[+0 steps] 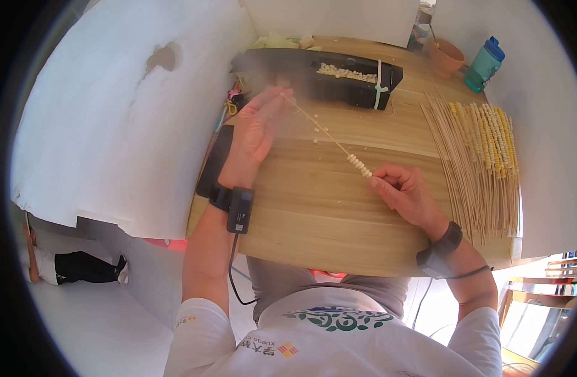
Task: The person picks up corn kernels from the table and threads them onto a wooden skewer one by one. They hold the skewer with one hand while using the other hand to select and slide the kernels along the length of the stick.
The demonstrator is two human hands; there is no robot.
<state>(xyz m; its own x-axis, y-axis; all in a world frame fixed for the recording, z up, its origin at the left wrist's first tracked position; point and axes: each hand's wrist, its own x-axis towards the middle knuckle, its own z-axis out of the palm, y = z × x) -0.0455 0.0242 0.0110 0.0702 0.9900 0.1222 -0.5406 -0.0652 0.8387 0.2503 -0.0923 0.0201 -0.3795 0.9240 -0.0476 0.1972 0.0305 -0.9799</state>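
A thin wooden skewer (320, 129) runs slantwise between my hands, above the table. Several pale, kernel-like pieces (359, 165) are threaded in a row at its lower right end. My right hand (405, 191) pinches that end, just beyond the row. At the upper left end, my left hand (258, 122) has its thumb and fingers closed by the skewer's tip; whether it also pinches a loose piece is too blurred to tell. Behind it lies a long black trough (357, 94) containing more pale pieces (346, 72). A few loose pieces are scattered on the wooden table (313, 207).
To the right lie many bare skewers (461, 182) and several threaded ones (486, 138). A clay pot (447, 58) and a teal bottle (485, 66) stand at the back right. White panels (131, 125) flank the table. Another person (71, 267) is at far left.
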